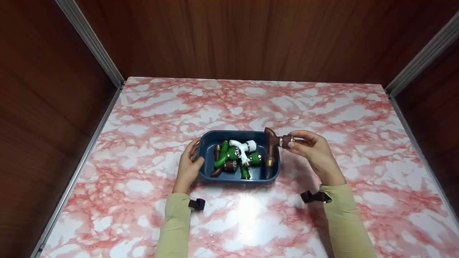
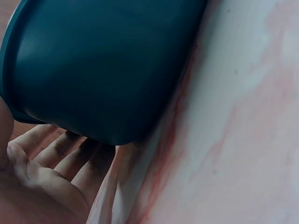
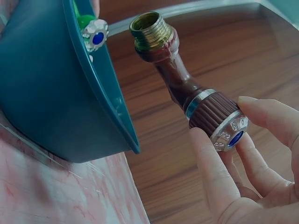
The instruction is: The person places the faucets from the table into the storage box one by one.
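A dark blue plastic tub (image 1: pixel 239 180) stands on the table, holding several taps. Among them are a green tap (image 1: pixel 223 157), a white tap (image 1: pixel 244 146) and a brown tap lying low at the left. My left hand (image 1: pixel 189 165) holds the tub's left end, thumb at the rim and fingers along the outer wall. By its ribbed knob, my right hand (image 1: pixel 315 152) pinches another brown tap (image 1: pixel 270 145) with a brass thread, over the tub's right end. A blue dot marks that knob's end in the right wrist view.
A red-and-white marbled table (image 1: pixel 143 215) lies under everything. Dark wood-grain panels (image 1: pixel 229 39) stand at the back and both sides, with metal corner posts (image 1: pixel 96 43). Each sleeve carries a black wrist mount (image 1: pixel 197 204).
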Demonstrator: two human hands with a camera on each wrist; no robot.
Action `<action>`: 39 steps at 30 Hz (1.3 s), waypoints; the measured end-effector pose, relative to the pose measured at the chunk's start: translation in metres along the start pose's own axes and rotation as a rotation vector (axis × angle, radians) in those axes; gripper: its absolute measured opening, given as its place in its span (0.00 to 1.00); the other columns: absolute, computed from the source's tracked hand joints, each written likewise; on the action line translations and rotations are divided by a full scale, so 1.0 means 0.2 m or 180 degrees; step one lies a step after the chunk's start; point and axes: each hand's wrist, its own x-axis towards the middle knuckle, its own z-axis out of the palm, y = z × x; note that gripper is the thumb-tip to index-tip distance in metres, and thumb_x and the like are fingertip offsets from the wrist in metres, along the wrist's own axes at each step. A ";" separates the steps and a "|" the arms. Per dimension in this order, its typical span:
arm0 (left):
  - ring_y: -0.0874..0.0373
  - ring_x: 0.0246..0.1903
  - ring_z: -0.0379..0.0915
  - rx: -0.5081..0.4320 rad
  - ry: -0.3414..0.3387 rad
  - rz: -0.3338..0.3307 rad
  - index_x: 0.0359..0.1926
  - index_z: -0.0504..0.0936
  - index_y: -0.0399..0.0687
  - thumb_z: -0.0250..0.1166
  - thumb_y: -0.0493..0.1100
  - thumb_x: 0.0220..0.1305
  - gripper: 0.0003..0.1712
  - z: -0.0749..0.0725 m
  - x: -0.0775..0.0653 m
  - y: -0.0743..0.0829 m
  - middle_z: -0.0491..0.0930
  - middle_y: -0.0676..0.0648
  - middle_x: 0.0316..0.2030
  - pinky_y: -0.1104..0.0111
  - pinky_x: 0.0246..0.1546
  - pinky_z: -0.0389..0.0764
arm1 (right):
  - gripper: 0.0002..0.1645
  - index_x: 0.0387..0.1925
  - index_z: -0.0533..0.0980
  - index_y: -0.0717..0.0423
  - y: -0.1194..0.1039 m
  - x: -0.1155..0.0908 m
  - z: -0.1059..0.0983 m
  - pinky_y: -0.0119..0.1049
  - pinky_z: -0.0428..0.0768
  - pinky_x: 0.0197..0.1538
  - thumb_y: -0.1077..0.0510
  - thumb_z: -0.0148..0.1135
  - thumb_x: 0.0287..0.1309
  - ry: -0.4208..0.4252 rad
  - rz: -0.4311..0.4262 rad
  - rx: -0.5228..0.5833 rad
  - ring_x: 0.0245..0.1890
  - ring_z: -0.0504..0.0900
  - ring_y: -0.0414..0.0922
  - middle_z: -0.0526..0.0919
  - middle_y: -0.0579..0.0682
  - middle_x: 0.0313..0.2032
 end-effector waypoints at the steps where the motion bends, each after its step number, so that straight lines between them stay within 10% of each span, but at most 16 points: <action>1: 0.42 0.63 0.61 -0.0001 0.0005 0.0004 0.68 0.62 0.32 0.49 0.21 0.56 0.35 0.00 0.00 0.00 0.67 0.30 0.61 0.55 0.64 0.62 | 0.23 0.51 0.74 0.72 0.00 0.00 0.00 0.44 0.81 0.47 0.69 0.67 0.52 -0.0001 0.0004 0.0004 0.41 0.84 0.51 0.84 0.58 0.39; 39: 0.42 0.62 0.62 -0.0089 0.0033 -0.0025 0.67 0.62 0.31 0.50 0.21 0.54 0.36 0.00 0.00 -0.01 0.67 0.30 0.61 0.56 0.64 0.62 | 0.25 0.51 0.75 0.70 0.09 0.02 0.08 0.48 0.79 0.50 0.68 0.69 0.50 -0.0012 0.0265 -0.0154 0.41 0.83 0.49 0.82 0.59 0.41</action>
